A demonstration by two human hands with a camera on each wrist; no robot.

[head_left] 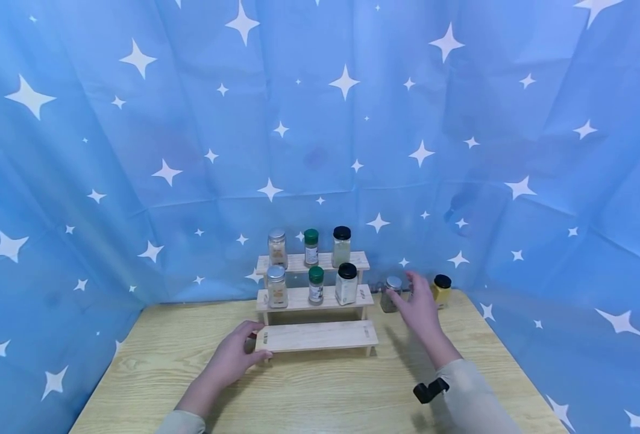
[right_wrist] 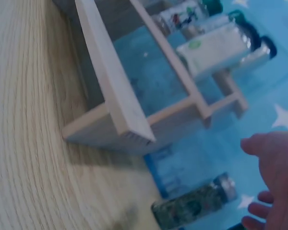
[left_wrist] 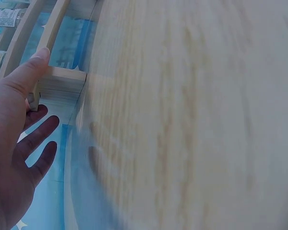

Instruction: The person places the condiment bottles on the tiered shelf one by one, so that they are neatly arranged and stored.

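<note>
A three-tier wooden spice rack (head_left: 320, 336) stands on the table, its lowest tier bare. My left hand (head_left: 233, 355) pinches the left end of that tier; in the left wrist view the thumb lies on the wood and the other fingers spread below. To the right of the rack stands a silver-lidded jar (head_left: 390, 298) with dark green contents. My right hand (head_left: 420, 307) hovers close by it with fingers apart, holding nothing visible. In the right wrist view, a gap separates the hand (right_wrist: 281, 177) from that jar (right_wrist: 194, 203).
A black-lidded jar (head_left: 441, 292) of yellow contents stands right of my right hand. On the middle and top tiers are silver-lidded (head_left: 277, 288), green-lidded (head_left: 316, 286) and black-lidded jars (head_left: 346, 284). Behind the table (head_left: 320, 392) hangs a blue star-patterned curtain (head_left: 314, 120).
</note>
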